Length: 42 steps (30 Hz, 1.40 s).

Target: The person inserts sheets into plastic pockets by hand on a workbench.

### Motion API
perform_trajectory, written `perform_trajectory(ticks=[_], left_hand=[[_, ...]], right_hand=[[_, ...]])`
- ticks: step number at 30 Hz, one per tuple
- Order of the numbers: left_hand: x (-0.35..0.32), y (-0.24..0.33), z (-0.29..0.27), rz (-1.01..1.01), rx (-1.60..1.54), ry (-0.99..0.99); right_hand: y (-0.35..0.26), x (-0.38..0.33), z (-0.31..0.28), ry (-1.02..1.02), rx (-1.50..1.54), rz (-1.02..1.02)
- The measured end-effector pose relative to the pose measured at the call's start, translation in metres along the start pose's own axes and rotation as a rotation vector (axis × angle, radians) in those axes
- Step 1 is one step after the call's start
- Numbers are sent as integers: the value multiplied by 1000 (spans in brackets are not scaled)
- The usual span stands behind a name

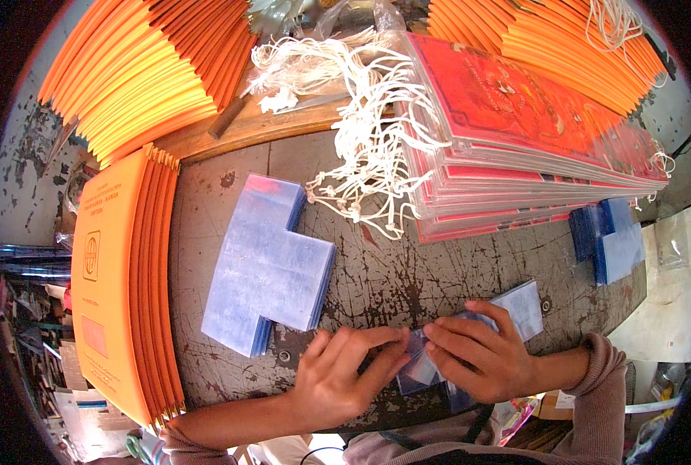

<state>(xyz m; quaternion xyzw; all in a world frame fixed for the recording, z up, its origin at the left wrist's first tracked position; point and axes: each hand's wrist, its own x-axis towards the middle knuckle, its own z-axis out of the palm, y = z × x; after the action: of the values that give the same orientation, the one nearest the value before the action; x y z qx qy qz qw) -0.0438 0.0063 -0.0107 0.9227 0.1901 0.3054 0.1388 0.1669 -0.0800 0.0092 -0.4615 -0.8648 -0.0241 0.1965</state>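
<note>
Close to the table's near edge, both my hands meet over a small set of clear bluish plastic sleeves (417, 377). The thumb and forefinger of my left hand (338, 373) pinch the sleeves' left edge. From the right, my right hand (481, 353) grips them with bent fingers, its fingertips almost touching the left ones. More sleeves (524, 308) stick out beyond my right hand, partly covered by it. Left of centre lies a larger stack of the same sleeves (264, 260), its layers set crosswise. How many sleeves I hold is hidden.
Orange booklets (121, 287) stand stacked at the left, with fanned orange piles (148, 70) behind. Red printed plastic pouches (516, 101) with white cords (376, 132) fill the back right. A wooden-handled tool (226, 118) lies at the back. Another sleeve stack (620, 252) sits far right.
</note>
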Motion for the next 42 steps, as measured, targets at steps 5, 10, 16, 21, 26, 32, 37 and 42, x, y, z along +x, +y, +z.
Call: perform_trajectory(ticks=[5, 10, 16, 21, 26, 32, 37, 42], left_hand=[[1, 1, -1, -6, -42, -11], [4, 2, -1, -45, -111, -37], [0, -1, 4, 27, -314, -1], [6, -1, 3, -50, -312, 57], [7, -1, -1, -86, -142, -46], [2, -1, 0, 39, -34, -1], [1, 1, -4, 23, -32, -50], [3, 1, -4, 37, -153, -79]], right_hand=[[2, -2, 0, -21, 135, 38], [2, -1, 4, -43, 423, 213], [0, 1, 0, -69, 279, 189], [0, 5, 1, 9, 108, 140], [0, 3, 1, -7, 10, 50], [2, 3, -2, -20, 48, -16], [3, 4, 0, -14, 163, 34], [1, 4, 2, -24, 223, 134]])
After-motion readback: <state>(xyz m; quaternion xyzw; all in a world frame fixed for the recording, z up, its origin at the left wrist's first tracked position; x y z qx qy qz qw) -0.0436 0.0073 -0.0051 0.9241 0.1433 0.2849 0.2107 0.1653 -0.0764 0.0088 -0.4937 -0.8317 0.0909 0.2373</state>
